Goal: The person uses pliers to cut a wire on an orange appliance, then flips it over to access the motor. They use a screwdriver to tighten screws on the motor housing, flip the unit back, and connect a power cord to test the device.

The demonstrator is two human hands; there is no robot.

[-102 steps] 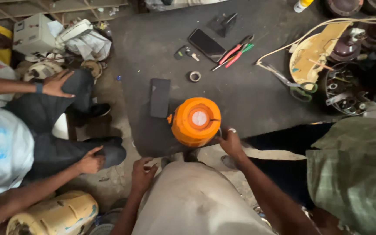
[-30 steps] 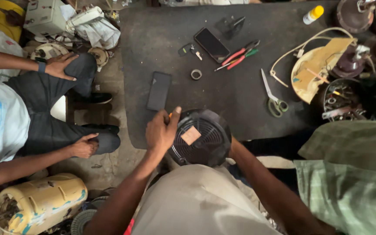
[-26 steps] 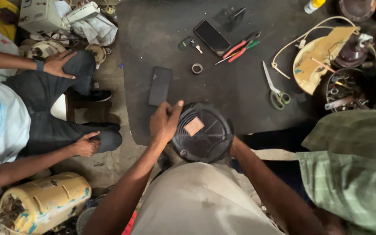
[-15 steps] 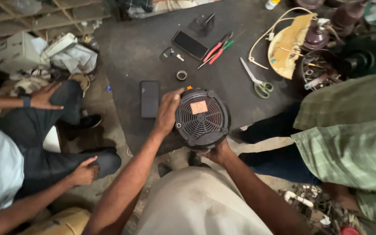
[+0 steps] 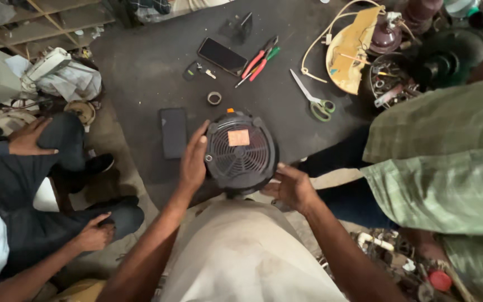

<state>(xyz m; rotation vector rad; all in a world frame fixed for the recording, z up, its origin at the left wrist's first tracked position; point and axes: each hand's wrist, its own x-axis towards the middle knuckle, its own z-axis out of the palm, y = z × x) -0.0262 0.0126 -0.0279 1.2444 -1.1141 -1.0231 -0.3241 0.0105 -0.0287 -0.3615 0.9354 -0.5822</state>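
Both hands are gripping a black fan cover [image 5: 240, 152] at the dark tabletop [image 5: 141, 67] edge, left hand [image 5: 194, 162] and right hand [image 5: 293, 187] clasping its sides; a phone [image 5: 173, 133], tape roll [image 5: 214, 98] and scissors [image 5: 313, 99] are lying nearby

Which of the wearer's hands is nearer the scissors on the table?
Right. The right hand grips the lower right edge of the round black fan cover, below and left of the scissors. The left hand holds the cover's far left side, farther away.
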